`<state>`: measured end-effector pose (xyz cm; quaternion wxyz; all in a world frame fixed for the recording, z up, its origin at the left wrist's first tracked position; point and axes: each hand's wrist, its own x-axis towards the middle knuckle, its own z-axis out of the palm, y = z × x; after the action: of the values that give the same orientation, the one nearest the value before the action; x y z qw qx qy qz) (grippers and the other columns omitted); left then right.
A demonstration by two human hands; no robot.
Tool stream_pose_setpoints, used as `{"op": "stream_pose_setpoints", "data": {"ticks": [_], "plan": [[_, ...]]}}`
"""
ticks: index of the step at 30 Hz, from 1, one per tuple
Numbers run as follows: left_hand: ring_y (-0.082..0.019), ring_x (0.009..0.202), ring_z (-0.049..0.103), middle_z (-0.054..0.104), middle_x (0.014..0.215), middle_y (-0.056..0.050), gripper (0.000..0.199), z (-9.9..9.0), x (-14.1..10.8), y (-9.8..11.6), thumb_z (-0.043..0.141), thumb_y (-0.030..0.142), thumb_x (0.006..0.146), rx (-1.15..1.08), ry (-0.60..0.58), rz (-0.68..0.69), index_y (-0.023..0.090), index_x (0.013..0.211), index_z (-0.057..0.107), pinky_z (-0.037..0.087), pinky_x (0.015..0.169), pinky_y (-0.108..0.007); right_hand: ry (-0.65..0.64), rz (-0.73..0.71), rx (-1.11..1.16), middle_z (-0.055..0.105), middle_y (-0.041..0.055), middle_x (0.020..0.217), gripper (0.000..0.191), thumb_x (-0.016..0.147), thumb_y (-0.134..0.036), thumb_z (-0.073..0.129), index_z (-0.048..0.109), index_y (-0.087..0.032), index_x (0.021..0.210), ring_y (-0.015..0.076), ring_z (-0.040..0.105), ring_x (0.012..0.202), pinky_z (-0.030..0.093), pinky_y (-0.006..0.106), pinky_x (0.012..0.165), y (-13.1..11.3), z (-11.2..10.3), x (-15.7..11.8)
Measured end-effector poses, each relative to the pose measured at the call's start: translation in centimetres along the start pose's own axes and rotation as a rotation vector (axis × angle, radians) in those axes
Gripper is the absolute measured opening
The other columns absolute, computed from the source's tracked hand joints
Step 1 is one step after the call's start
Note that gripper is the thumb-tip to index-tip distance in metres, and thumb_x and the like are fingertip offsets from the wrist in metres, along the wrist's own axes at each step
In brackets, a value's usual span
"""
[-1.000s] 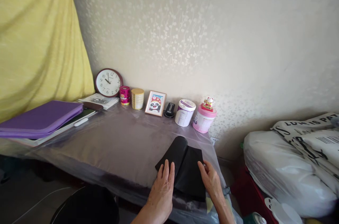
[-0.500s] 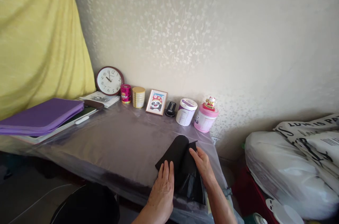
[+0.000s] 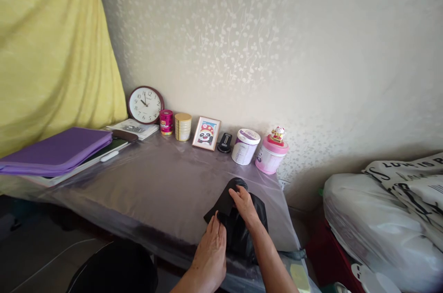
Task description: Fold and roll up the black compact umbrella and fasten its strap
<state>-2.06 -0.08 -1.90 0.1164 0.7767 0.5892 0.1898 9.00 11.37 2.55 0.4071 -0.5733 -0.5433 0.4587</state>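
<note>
A black plastic bag (image 3: 220,201) lies partly folded near the right front of the table, matte on its left part and shiny and creased on its right. My right hand (image 3: 244,204) pinches a flap of it and has it folded over toward the left; the thumb and fingertips meet near the bag's upper edge. Lower down, my left hand (image 3: 210,248) rests against the bag's left side with its fingers stretched out and close together. The right forearm hides part of the bag.
Along the wall stand a clock (image 3: 146,104), a pink can (image 3: 166,122), a yellow-lidded can (image 3: 182,127), a panda picture frame (image 3: 206,133), a small black device (image 3: 224,143), a purple-white tub (image 3: 245,146) and a pink tub (image 3: 271,155). A purple folder (image 3: 58,150) lies left; stuffed bags (image 3: 374,219) sit right.
My right hand has moved left and slightly up, carrying the bag's right flap over its middle. The left hand stays nearly in place.
</note>
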Motion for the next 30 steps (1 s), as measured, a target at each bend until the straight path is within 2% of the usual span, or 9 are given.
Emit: {"op": "stream_pose_setpoints", "data": {"ticks": [3, 5, 7, 11, 15, 17, 20, 26, 30], "plan": [[-0.024, 0.128, 0.035, 0.035, 0.138, -0.02, 0.064, -1.1, -0.7, -0.5, 0.04, 0.009, 0.072, 0.012, -0.009, -0.014, 0.004, 0.135, 0.026, 0.035, 0.103, -0.036, -0.007, 0.018, -0.068, 0.063, 0.0022, 0.076, 0.045, 0.077, -0.038, 0.053, 0.049, -0.013, 0.114, 0.0159, 0.061, 0.071, 0.05, 0.026, 0.057, -0.2, 0.1, 0.3], [-0.025, 0.12, 0.045, 0.045, 0.13, -0.02, 0.054, -2.4, -1.2, -0.4, 0.039, 0.016, 0.078, 0.028, 0.014, -0.03, 0.004, 0.131, 0.033, 0.04, 0.098, -0.038, -0.008, 0.021, -0.102, 0.062, 0.0029, 0.079, 0.044, 0.077, -0.037, 0.052, 0.05, -0.012, 0.113, 0.0159, 0.061, 0.072, 0.051, 0.026, 0.058, -0.4, 0.2, 0.4], [-0.026, 0.111, 0.051, 0.052, 0.122, -0.019, 0.043, -3.9, -1.5, 0.1, 0.038, 0.02, 0.082, 0.048, 0.098, -0.033, 0.007, 0.122, 0.042, 0.043, 0.093, -0.041, 0.001, 0.013, -0.135, 0.062, 0.0035, 0.08, 0.045, 0.077, -0.038, 0.052, 0.049, -0.012, 0.114, 0.016, 0.061, 0.073, 0.051, 0.026, 0.058, -0.6, 0.2, 0.3], [-0.021, 0.102, 0.055, 0.056, 0.114, -0.008, 0.026, -5.6, -0.9, 1.8, 0.037, 0.016, 0.082, 0.01, 0.195, 0.163, 0.019, 0.099, 0.056, 0.045, 0.09, -0.039, -0.057, -0.045, -0.16, 0.066, 0.0037, 0.074, 0.043, 0.08, -0.043, 0.048, 0.049, -0.012, 0.111, 0.0167, 0.063, 0.07, 0.049, 0.026, 0.057, -0.8, 0.4, 0.0], [-0.022, 0.117, 0.047, 0.051, 0.127, -0.007, 0.038, -3.9, 0.4, 1.6, 0.04, 0.014, 0.081, 0.083, 0.238, 0.348, 0.017, 0.117, 0.05, 0.039, 0.1, -0.039, -0.159, -0.161, -0.18, 0.07, 0.0052, 0.076, 0.037, 0.084, -0.047, 0.04, 0.057, -0.016, 0.095, 0.0166, 0.065, 0.071, 0.048, 0.028, 0.062, -1.0, 0.6, -0.3], [-0.023, 0.124, 0.04, 0.046, 0.134, -0.008, 0.051, -2.4, 0.9, 0.7, 0.042, 0.012, 0.077, 0.137, 0.25, 0.32, 0.016, 0.128, 0.04, 0.037, 0.101, -0.04, -0.16, -0.231, -0.217, 0.07, 0.0049, 0.078, 0.034, 0.085, -0.045, 0.041, 0.06, -0.018, 0.091, 0.0159, 0.064, 0.069, 0.049, 0.028, 0.066, -0.9, 0.7, -0.6], [-0.024, 0.127, 0.036, 0.038, 0.139, -0.011, 0.062, -0.9, 1.0, -0.4, 0.044, 0.012, 0.074, 0.182, 0.237, 0.29, 0.014, 0.135, 0.03, 0.039, 0.1, -0.042, -0.163, -0.325, -0.264, 0.07, 0.003, 0.081, 0.029, 0.086, -0.04, 0.042, 0.063, -0.021, 0.095, 0.0157, 0.064, 0.072, 0.049, 0.029, 0.07, -0.7, 0.7, -1.3], [-0.025, 0.128, 0.034, 0.035, 0.14, -0.015, 0.061, -0.1, 0.7, -0.4, 0.044, 0.01, 0.074, 0.207, 0.232, 0.245, 0.009, 0.133, 0.031, 0.041, 0.1, -0.04, -0.063, -0.609, -0.455, 0.069, 0.0029, 0.098, 0.023, 0.087, -0.029, 0.046, 0.067, -0.025, 0.096, 0.0178, 0.059, 0.094, 0.044, 0.033, 0.087, 0.4, -0.1, -2.6], [-0.027, 0.129, 0.032, 0.032, 0.142, -0.015, 0.063, 0.4, 0.8, -0.3, 0.044, 0.008, 0.074, 0.206, 0.221, 0.218, 0.01, 0.135, 0.028, 0.041, 0.099, -0.041, -0.089, -0.716, -0.547, 0.067, 0.0042, 0.107, 0.025, 0.089, -0.028, 0.044, 0.067, -0.024, 0.097, 0.0207, 0.05, 0.113, 0.036, 0.041, 0.098, 1.2, -0.8, -1.8]]}}
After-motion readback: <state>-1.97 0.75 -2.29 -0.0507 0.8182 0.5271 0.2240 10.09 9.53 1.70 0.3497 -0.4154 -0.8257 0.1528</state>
